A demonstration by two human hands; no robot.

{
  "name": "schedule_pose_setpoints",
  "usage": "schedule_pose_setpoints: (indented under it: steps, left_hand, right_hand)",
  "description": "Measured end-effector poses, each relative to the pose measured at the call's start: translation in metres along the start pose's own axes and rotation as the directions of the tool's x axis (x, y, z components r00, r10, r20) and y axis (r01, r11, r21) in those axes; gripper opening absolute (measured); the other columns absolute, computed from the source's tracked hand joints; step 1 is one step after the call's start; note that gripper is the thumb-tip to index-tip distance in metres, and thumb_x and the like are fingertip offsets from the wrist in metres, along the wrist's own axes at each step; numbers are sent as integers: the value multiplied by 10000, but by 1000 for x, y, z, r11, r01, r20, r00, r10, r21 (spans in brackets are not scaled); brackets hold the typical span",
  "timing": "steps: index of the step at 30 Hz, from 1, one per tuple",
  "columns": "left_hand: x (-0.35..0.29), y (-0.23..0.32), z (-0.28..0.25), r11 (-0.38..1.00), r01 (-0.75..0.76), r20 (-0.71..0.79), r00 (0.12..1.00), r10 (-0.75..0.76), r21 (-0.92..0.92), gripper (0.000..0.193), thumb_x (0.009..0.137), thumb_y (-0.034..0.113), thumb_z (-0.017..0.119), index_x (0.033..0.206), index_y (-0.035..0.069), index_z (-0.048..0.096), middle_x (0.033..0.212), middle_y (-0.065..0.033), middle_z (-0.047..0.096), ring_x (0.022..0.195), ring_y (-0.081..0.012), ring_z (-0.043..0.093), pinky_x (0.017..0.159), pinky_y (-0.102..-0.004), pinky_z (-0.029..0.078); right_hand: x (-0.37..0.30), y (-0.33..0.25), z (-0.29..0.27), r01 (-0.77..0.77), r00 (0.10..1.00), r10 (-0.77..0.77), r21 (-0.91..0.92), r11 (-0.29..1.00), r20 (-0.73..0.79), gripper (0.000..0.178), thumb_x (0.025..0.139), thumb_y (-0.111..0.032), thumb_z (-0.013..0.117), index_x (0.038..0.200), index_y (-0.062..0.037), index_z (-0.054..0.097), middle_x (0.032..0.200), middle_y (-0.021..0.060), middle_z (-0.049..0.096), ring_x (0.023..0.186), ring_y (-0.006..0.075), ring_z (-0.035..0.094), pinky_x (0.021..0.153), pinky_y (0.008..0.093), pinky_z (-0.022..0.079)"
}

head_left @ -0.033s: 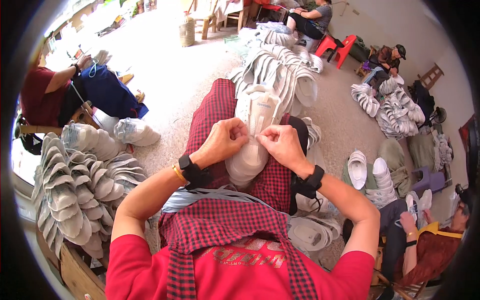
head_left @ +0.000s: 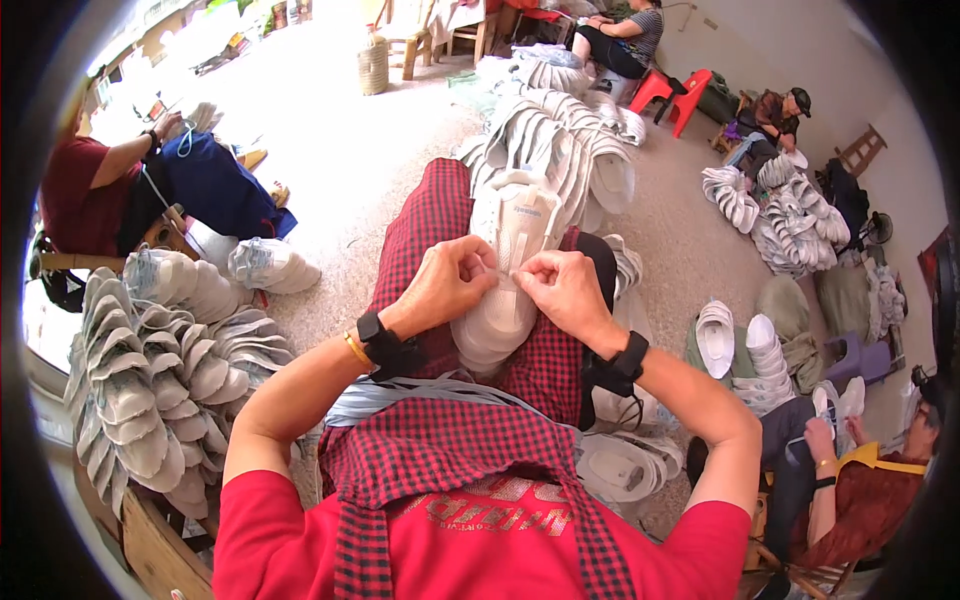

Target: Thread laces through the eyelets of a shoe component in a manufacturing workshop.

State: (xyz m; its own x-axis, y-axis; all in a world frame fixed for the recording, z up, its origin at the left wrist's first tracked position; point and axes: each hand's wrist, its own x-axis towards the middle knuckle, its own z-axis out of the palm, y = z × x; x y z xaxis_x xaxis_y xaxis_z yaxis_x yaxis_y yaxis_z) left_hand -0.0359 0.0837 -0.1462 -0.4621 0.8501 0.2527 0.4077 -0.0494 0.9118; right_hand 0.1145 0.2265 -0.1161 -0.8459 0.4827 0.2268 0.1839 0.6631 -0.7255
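Observation:
A white shoe upper (head_left: pixel 490 325) lies between my knees, its toe toward me and its tongue standing up at the far end. My left hand (head_left: pixel 450 282) is closed in a pinch at the left side of the lacing area. At the right side my right hand (head_left: pixel 568 292) pinches with thumb and forefinger. The two sets of fingertips are close together over the middle of the shoe upper. What they grip is too small to make out. Pale blue-grey laces (head_left: pixel 420 394) lie in a bundle across my lap on the checked apron (head_left: pixel 440 440).
Stacked shoe uppers (head_left: pixel 545 125) stretch beyond my knees. Another large pile (head_left: pixel 140 390) stands at my left, and more uppers (head_left: pixel 625 465) lie by my right hip. People sit working on both sides and at the back, near a red chair (head_left: pixel 685 100).

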Motion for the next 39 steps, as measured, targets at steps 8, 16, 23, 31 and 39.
schedule_pose_setpoints:
  steps: [8,16,23,31,39]
  left_hand:
    - [0,9,8,907,-187,-3,979,203,376,111,849,79,679,916,-5,652,701,-136,633,625,-213,642,608,-344,507]
    - [-9,33,-49,932,-61,-78,992,95,358,120,903,88,650,894,-32,644,716,-121,642,678,-226,646,635,-352,514]
    - [-1,24,-13,918,-224,44,974,222,326,114,838,86,737,917,6,719,822,-111,636,697,-217,635,628,-334,504]
    - [-1,19,3,715,-331,196,943,268,615,125,890,71,620,933,3,525,951,-205,528,763,-419,597,648,-510,475]
    - [-97,-34,-303,293,13,-51,991,124,956,80,823,28,570,899,30,547,911,-158,564,843,-360,557,743,-459,478]
  right_hand:
    - [0,3,0,160,987,-162,-64,985,-22,179,801,-164,738,841,10,735,764,148,712,713,263,711,683,357,546]
    - [-11,10,-12,136,991,-136,1,991,4,164,808,-147,699,849,8,736,781,162,719,737,277,721,686,366,552]
    - [1,13,-7,217,976,-217,-16,976,-1,199,801,-197,687,838,-10,746,756,177,710,705,318,718,692,376,559]
    - [3,17,0,247,969,-247,13,969,-24,193,786,-181,709,847,-1,742,759,181,709,724,311,722,703,372,563]
    - [-18,20,-31,175,982,-178,50,983,64,238,772,-134,723,963,5,700,692,100,675,607,158,638,592,310,501]
